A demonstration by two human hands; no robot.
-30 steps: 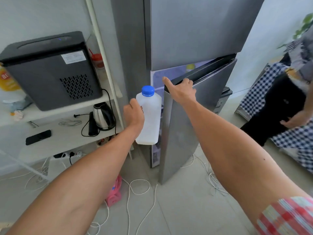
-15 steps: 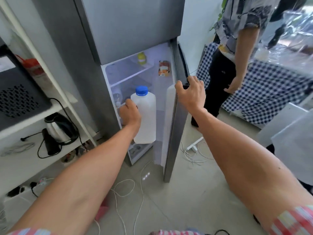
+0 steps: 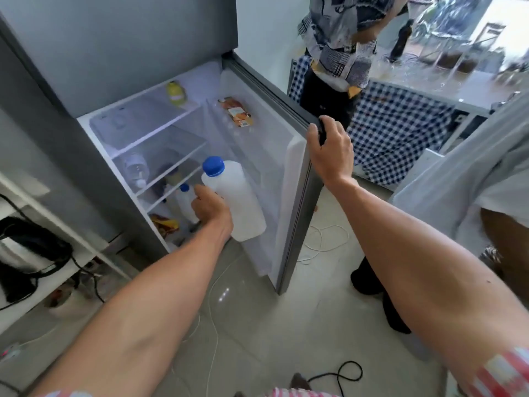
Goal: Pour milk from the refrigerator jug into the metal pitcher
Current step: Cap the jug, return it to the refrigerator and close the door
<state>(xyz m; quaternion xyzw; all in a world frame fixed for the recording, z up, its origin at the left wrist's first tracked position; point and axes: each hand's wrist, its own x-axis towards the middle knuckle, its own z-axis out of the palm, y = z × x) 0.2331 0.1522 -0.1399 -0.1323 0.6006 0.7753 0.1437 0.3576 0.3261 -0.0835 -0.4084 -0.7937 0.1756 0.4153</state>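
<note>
Two hands are busy at the open fridge (image 3: 160,130): the left hand (image 3: 210,209) is wrapped around the white blue-capped milk jug (image 3: 239,200) held before the lower shelves, near a smaller bottle (image 3: 186,203), while the right hand (image 3: 330,151) clasps the door (image 3: 289,179) edge

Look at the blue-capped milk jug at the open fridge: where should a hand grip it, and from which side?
Grip the milk jug around its upper body just below the shoulder, coming from its left, as the left hand does. The tall body probably carries most of the weight; the blue cap is too small to hold by, and the door blocks the right.
</note>
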